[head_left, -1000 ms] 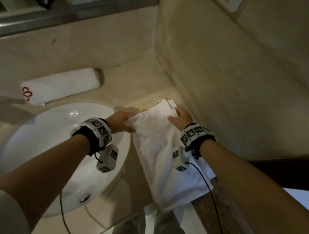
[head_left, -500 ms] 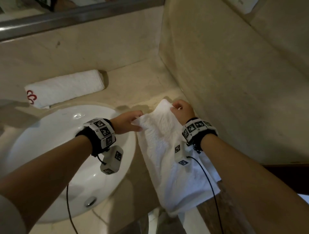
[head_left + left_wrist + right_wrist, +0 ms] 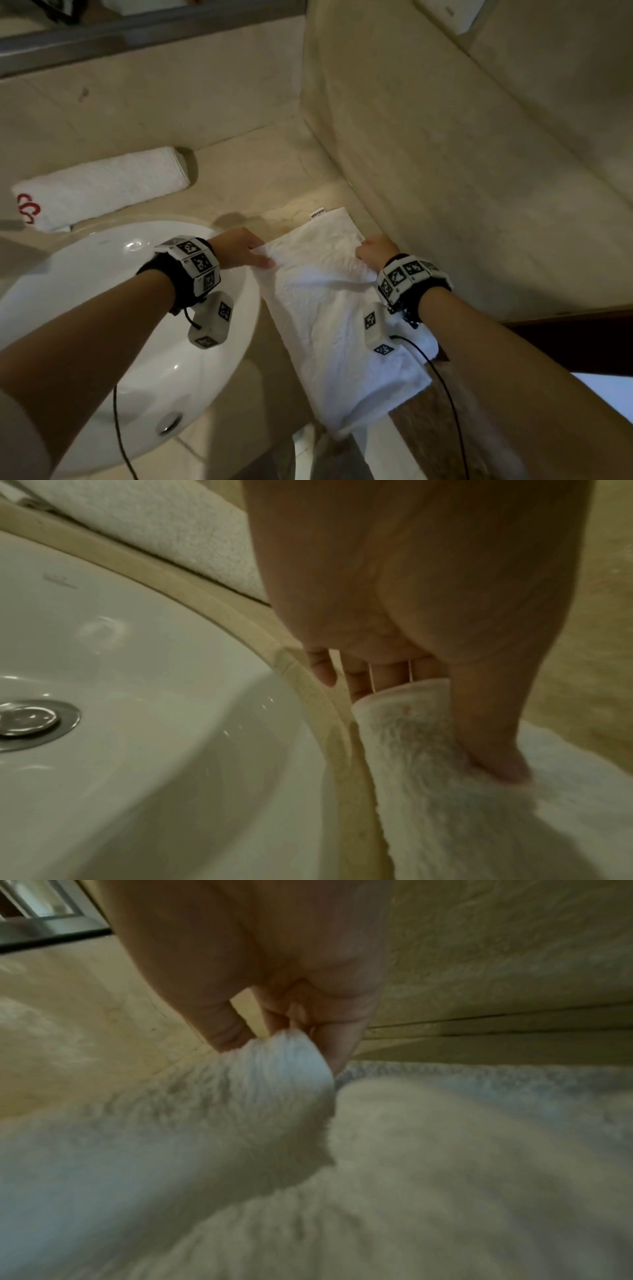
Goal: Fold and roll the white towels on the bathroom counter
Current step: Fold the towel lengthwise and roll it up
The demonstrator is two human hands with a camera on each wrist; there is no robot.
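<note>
A white towel [image 3: 329, 308] lies lengthwise on the beige counter [image 3: 260, 171] between the sink and the side wall, its near end hanging over the counter's front edge. My left hand [image 3: 243, 251] pinches the towel's left edge, thumb on top [image 3: 493, 750]. My right hand [image 3: 375, 251] pinches the towel's right edge [image 3: 291, 1056] next to the wall. The far end with a small label [image 3: 317, 213] lies flat beyond both hands. A second white towel [image 3: 99, 186], rolled, with a red logo, lies behind the sink.
A white oval sink [image 3: 102, 308] with a metal drain [image 3: 24, 721] sits to the left of the towel. The tiled side wall [image 3: 445, 171] rises close on the right. A mirror frame [image 3: 137, 31] runs along the back.
Both hands keep their grip on the towel's edges. The far end, lifted half a second ago, now lies flat beyond the hands with its label showing.
</note>
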